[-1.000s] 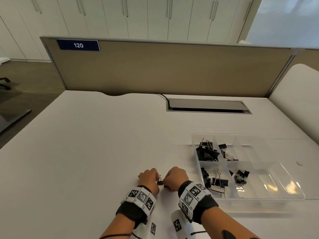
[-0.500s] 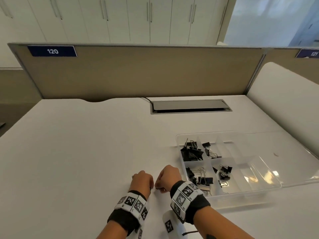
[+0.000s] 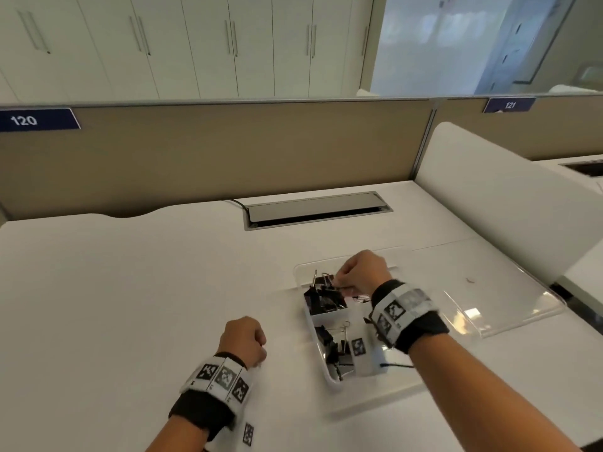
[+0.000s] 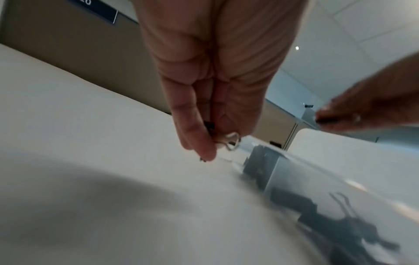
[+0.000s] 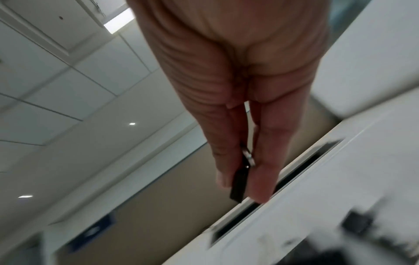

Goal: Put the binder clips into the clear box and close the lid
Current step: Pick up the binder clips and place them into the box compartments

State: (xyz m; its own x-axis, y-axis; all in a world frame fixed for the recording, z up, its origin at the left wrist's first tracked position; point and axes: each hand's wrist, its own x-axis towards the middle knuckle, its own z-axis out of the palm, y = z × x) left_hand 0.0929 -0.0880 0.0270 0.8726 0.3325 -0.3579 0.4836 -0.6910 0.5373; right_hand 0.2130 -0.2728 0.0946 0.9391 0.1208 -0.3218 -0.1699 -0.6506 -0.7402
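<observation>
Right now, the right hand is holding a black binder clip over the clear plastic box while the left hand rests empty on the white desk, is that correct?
Not quite: the left hand is not empty. The left wrist view shows its fingers pinching a small binder clip with a silver wire handle. The rest holds: the right hand holds a black binder clip over the clear plastic box.

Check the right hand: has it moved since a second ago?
Yes. The right hand left its spot beside the left hand and now hovers over the clear box's far compartments, pinching a binder clip.
</observation>
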